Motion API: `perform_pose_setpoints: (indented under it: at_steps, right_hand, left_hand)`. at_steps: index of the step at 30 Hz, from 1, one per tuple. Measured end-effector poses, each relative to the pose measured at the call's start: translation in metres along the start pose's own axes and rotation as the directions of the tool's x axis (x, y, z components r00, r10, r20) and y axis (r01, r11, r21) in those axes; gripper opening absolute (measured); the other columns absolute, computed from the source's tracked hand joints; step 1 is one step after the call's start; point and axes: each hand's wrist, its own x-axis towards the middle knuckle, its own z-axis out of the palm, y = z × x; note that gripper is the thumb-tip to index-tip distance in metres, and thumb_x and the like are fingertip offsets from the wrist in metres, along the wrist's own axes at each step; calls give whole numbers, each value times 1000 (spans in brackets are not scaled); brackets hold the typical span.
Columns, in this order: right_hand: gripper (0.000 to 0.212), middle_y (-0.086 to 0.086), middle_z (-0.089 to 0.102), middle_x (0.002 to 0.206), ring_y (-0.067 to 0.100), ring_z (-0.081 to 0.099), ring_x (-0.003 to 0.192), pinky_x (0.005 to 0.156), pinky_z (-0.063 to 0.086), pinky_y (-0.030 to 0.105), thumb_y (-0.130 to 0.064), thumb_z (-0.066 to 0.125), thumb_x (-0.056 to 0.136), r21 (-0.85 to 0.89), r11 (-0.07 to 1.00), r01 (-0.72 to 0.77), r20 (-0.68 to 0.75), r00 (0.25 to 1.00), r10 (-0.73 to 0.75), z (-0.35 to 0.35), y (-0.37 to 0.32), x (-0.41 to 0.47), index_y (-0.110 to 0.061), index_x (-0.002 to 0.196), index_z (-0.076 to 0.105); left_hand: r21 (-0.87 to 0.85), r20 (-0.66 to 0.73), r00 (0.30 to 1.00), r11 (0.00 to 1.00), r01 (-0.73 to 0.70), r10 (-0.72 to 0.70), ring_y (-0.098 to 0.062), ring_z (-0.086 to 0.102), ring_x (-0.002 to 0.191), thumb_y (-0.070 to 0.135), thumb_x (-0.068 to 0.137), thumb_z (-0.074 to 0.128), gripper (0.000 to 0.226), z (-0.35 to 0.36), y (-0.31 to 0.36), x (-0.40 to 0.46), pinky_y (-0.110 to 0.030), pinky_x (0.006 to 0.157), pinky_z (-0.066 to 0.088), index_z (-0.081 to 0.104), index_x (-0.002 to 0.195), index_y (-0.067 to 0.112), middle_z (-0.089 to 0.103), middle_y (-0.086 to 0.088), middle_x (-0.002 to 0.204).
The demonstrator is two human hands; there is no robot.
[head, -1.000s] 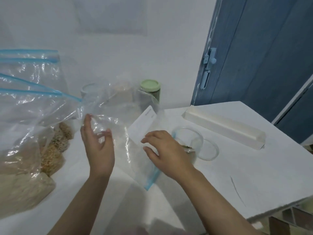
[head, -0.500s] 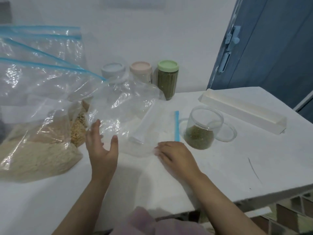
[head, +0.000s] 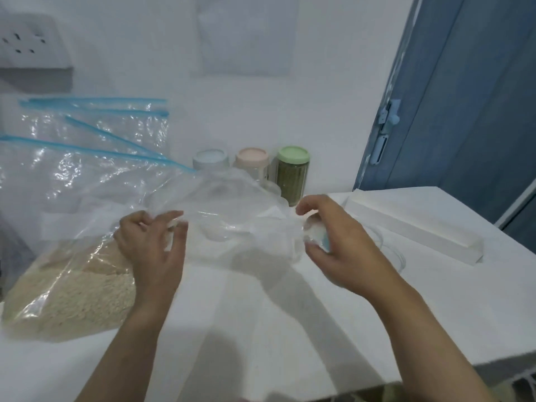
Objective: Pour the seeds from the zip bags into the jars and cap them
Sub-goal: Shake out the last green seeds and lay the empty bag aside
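Two hands gather one empty zip bag above a white table, with three capped jars standing behind.

The left hand [head: 150,245] pinches the clear, crumpled empty zip bag [head: 229,210] at its left side, fingers curled into the film; the right hand [head: 333,239] holds the bag's bunched right end, fingers curled round a wad showing a bit of blue zip strip. The bag hangs slack between them, just above the table [head: 435,309], see-through and wrinkled. Behind it stand three jars in a row: blue-lidded [head: 211,159], pink-lidded [head: 251,158] and green-lidded [head: 293,172], the last filled with greenish seeds. At left lie several blue-zipped bags; I count at least three, the nearest [head: 72,285] holding pale seeds. A white box [head: 414,224] lies at right.
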Motion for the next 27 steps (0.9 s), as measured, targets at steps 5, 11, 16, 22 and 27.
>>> perform_pose_setpoints:
  at_steps: [5,11,16,22,27]
  right_hand:
    - [9,-12,71,86,9,65,85,78,52,20,-13,71,91,321,946,-29,-349,926,147,-5,-5,16,-22,90,73]
    - [16,0,60,74,16,53,71,63,46,32,-26,60,99,245,969,-42,-311,943,120,-2,-24,45,-14,90,66]
    - [13,-13,55,71,-1,51,70,63,34,11,-18,58,100,154,980,128,-255,963,-86,-10,-53,70,-12,91,64]
    - [22,-12,62,83,4,55,78,65,40,13,-39,62,95,188,982,24,-229,973,21,-13,-52,67,-25,112,61]
    - [61,-37,50,106,-5,48,96,101,38,36,-64,61,80,-17,987,-159,-277,949,148,-12,-19,33,-43,135,44]
  left_hand:
    - [115,46,998,992,-57,52,-33,47,115,51,94,46,48,-7,-11,11,-50,102,34,72,84,12,57,-6,121]
    - [106,167,969,974,-201,182,-33,43,134,49,83,50,51,-15,9,12,-57,112,28,63,122,19,55,-4,138]
    - [-143,250,900,933,-330,357,-13,48,125,47,96,47,46,-4,71,29,-47,110,35,61,127,16,58,11,127]
    - [-359,179,946,913,-193,271,-4,56,64,23,99,49,20,-3,83,45,-15,62,41,61,84,28,65,20,75]
    - [-547,93,996,835,49,2,-10,47,54,16,103,47,26,-17,70,60,-19,58,43,62,83,21,63,8,68]
